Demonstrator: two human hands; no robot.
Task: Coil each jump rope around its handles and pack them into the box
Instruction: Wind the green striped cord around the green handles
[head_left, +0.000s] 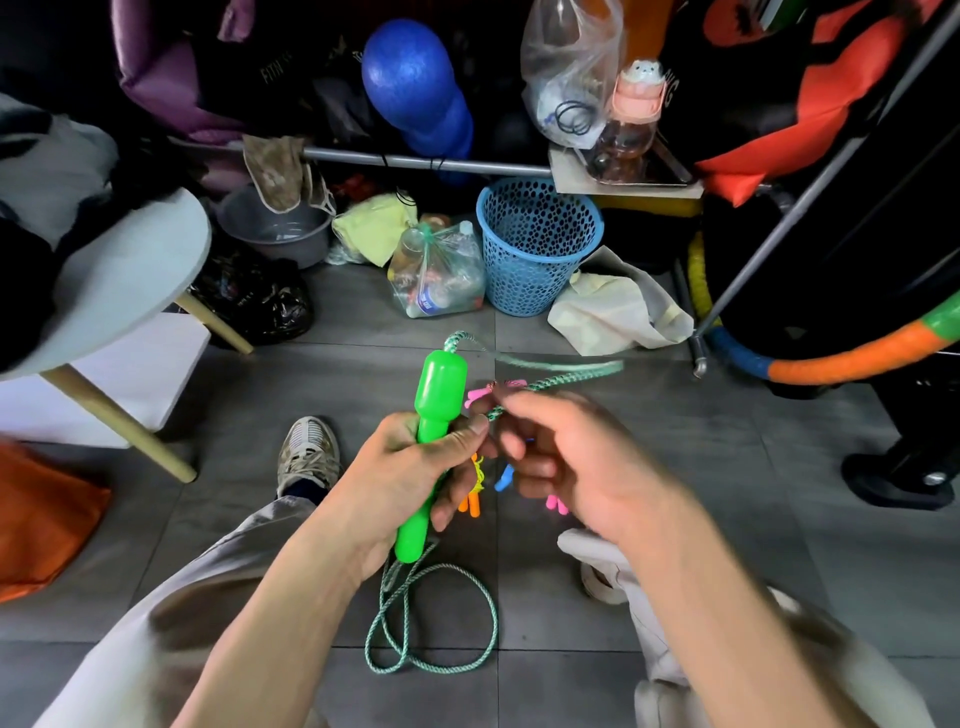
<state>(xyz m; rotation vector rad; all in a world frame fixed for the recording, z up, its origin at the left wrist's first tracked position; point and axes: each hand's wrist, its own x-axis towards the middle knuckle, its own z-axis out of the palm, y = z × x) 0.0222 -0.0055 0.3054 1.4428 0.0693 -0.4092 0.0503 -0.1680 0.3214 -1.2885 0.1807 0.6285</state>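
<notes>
My left hand (400, 478) grips a bright green jump-rope handle (434, 410) upright above the floor. A green-white braided rope (550, 382) leaves the handle's top, arcs right and comes back to my right hand (561, 457), which pinches it beside the handle. This stretch is blurred. More of the same rope lies in loose loops (441, 618) on the floor tiles below the handle. Under my hands lie other small pieces in pink (478, 397), orange (470, 506) and blue (504, 478), partly hidden. No box is in view.
A blue mesh basket (537, 244) and a bag of bottles (441, 275) stand ahead. A white table (130, 270) with wooden legs is at left, an orange bag (41, 519) below it. A hoop (841, 358) and black stand sit at right. My shoe (306, 452) rests on the tiles.
</notes>
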